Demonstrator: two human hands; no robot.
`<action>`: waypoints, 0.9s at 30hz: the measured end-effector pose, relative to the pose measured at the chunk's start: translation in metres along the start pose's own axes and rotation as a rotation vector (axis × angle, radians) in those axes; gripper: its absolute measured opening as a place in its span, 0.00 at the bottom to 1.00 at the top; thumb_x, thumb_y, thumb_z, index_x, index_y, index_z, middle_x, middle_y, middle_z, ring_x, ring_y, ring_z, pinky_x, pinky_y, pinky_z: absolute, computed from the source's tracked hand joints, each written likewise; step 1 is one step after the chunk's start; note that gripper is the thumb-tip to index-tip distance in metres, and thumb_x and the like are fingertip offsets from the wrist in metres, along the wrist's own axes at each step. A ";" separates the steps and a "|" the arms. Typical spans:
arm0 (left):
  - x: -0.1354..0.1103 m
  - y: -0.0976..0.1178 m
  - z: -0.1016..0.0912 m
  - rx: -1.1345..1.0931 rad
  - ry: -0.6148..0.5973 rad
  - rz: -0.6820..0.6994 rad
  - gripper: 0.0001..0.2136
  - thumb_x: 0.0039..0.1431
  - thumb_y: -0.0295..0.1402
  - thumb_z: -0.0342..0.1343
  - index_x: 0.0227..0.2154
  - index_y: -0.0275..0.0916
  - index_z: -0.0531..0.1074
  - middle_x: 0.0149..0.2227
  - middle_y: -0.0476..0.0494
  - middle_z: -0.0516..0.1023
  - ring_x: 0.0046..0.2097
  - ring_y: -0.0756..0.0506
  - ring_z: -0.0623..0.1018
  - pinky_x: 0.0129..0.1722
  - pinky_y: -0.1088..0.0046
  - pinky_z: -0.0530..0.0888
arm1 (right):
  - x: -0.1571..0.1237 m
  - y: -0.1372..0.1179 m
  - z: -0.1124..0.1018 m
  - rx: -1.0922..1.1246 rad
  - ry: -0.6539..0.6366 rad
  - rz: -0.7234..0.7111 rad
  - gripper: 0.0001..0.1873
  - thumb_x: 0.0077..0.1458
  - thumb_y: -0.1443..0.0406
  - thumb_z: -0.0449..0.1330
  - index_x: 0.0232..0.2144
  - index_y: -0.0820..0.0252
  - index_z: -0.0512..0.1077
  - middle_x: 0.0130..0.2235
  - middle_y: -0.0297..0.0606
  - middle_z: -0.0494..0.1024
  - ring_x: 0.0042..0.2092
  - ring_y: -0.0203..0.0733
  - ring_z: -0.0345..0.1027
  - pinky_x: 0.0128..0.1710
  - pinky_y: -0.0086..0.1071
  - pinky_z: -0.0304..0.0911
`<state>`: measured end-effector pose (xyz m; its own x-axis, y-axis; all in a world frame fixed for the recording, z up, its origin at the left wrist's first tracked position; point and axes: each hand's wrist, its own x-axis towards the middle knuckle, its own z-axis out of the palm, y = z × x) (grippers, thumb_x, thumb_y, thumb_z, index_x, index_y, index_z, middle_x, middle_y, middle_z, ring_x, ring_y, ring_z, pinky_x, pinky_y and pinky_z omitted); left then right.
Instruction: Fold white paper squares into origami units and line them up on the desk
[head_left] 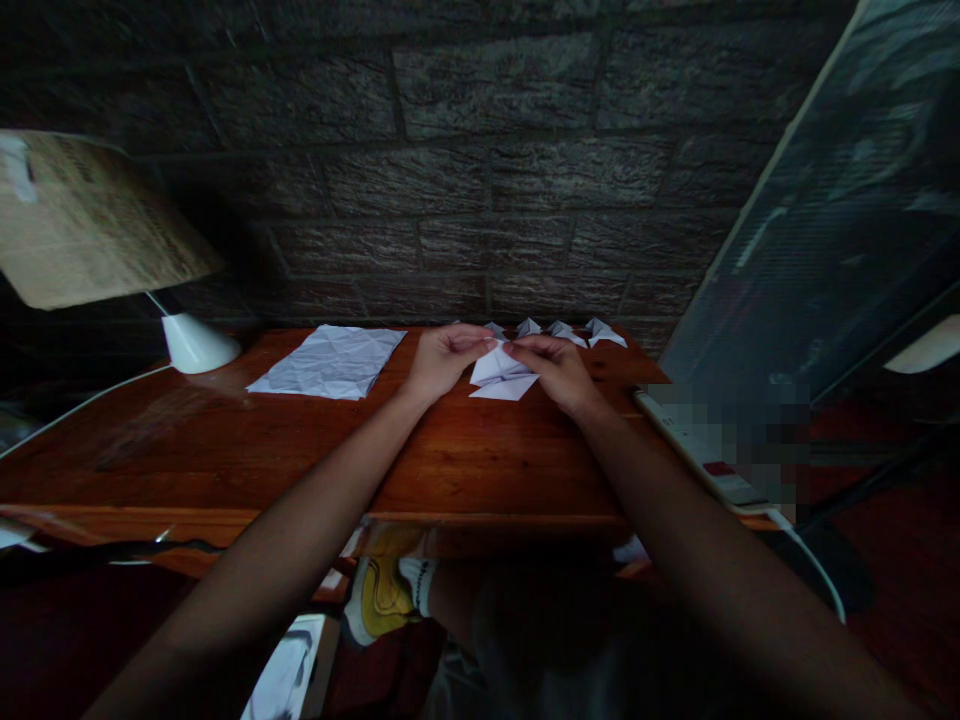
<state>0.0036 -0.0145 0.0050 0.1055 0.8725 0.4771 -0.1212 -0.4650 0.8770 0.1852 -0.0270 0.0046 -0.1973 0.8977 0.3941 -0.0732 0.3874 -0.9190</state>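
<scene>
Before a dim block wall (495,190), a person's left hand (444,360) and right hand (559,368) pinch a folded white paper (502,378), both closed on its upper end, over the far half of a wooden tabletop (495,460), near a row of small origami pieces (604,333). Likely light, thin and easily creased, the paper seems best held gently by its doubled edges.
</scene>
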 end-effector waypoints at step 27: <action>0.000 -0.002 -0.001 -0.016 0.027 -0.050 0.13 0.41 0.36 0.71 0.32 0.38 0.80 0.33 0.43 0.84 0.34 0.45 0.81 0.38 0.65 0.78 | -0.002 -0.004 0.000 0.111 -0.053 0.085 0.14 0.40 0.60 0.73 0.31 0.59 0.79 0.31 0.31 0.79 0.30 0.33 0.69 0.35 0.32 0.66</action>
<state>0.0030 -0.0137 0.0027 0.0852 0.8982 0.4312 -0.1326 -0.4187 0.8984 0.1858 -0.0303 0.0072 -0.2587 0.9127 0.3164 -0.1610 0.2822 -0.9457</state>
